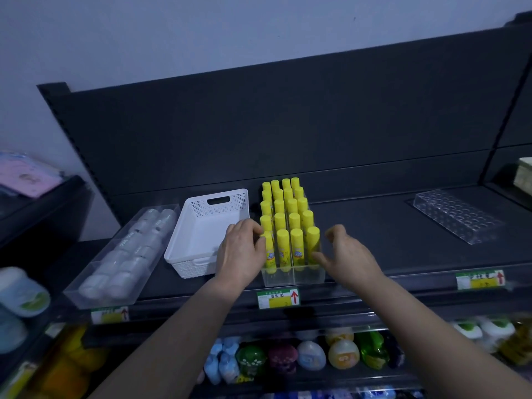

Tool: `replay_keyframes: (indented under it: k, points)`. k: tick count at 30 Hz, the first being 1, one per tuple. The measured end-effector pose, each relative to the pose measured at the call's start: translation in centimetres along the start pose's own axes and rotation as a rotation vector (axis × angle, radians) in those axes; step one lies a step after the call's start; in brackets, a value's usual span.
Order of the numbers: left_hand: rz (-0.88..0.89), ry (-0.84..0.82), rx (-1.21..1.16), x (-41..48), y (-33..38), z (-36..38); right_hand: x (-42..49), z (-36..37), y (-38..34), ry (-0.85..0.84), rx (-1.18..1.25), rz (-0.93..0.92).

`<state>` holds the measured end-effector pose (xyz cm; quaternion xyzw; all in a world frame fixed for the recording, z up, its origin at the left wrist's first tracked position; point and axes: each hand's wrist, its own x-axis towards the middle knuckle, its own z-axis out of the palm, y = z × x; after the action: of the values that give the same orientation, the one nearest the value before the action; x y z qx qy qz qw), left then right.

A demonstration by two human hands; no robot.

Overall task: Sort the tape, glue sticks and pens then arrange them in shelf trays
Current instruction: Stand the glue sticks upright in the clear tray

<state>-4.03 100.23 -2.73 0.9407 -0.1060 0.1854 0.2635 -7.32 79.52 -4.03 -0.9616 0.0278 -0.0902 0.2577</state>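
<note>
A dark shelf [374, 231] stands against a pale wall [201, 30]. At its middle a clear tray [293, 277] holds yellow glue sticks [293, 214] upright in rows. Our left hand [240, 254] lies against the tray's left side, fingers bent at the front-left stick; we cannot tell whether it grips. Our right hand [348, 254] hovers just beside the right side, fingers loosely spread, holding nothing. A white basket [201, 226] sits left of the tray, tape rolls [123, 254] further left, and a clear holed rack [457, 217] far right.
</note>
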Motion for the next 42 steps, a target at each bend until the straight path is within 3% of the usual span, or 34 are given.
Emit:
replay_keyframes:
  k: [7,12,26,29,31,32,36,42]
  points:
    - [-0.03,-0.208,0.054,-3.2,-1.4,0.4,-1.0,0.6,-0.2,-0.066,-0.027,-0.066]
    - [0.041,-0.188,0.098,-3.2,-2.3,0.8,-0.7,1.1,-0.7,-0.054,-0.045,-0.07]
    - [-0.002,-0.188,0.051,-3.0,-4.6,-0.3,-0.7,2.1,-2.7,-0.072,-0.067,-0.073]
    - [-0.058,-0.03,-0.054,-2.7,-5.3,-1.6,-1.2,0.9,-3.9,0.043,-0.163,-0.081]
    - [-0.101,0.119,0.06,-1.9,-6.3,-2.8,-1.5,-0.1,-5.5,0.15,-0.219,-0.151]
    - [-0.131,0.118,0.152,-1.4,-7.1,-3.6,-1.5,-0.3,-6.6,0.183,-0.241,-0.2]
    - [-0.189,-0.206,0.413,0.0,-10.4,-5.1,-1.0,-0.1,-10.7,0.203,-0.289,-0.332]
    - [-0.269,-0.28,0.464,-0.4,-14.3,-7.7,0.2,3.1,-15.8,0.078,-0.246,-0.389]
